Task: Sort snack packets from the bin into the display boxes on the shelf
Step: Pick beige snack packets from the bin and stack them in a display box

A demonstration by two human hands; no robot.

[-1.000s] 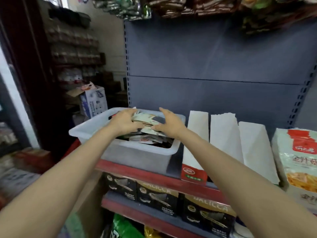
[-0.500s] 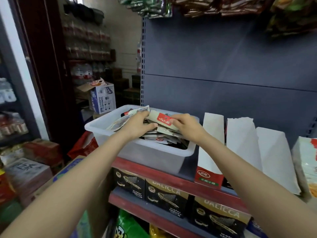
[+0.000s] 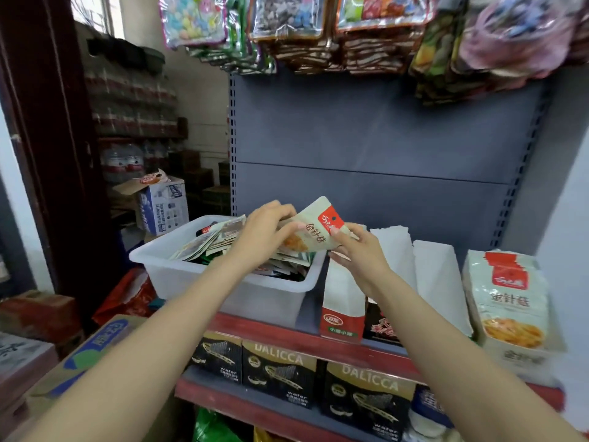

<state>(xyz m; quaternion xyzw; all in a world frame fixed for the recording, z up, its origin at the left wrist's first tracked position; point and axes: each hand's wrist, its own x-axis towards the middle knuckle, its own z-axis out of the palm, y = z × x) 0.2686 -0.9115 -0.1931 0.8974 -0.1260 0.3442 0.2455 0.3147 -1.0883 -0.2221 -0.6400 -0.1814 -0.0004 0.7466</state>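
Glossy flat snack packet (image 3: 314,229), pinched by left grip (image 3: 266,229) and right grip (image 3: 358,250)

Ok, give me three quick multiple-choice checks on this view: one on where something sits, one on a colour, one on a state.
1. Where is the white plastic bin relative to the tall white display boxes?
A. To their left on the same shelf
B. On the shelf below them
C. Hanging above them

2. What colour is the corner patch on the cream snack packet held up over the bin?
A. Blue
B. Red
C. Green

3. What is the state of that packet?
A. Lying flat in the bin
B. Already inside a display box
C. Held between both hands

Answers:
1 A, the bin stands left of the boxes on the red-edged shelf.
2 B, its upper corner is red.
3 C, the left hand and right hand both pinch it.
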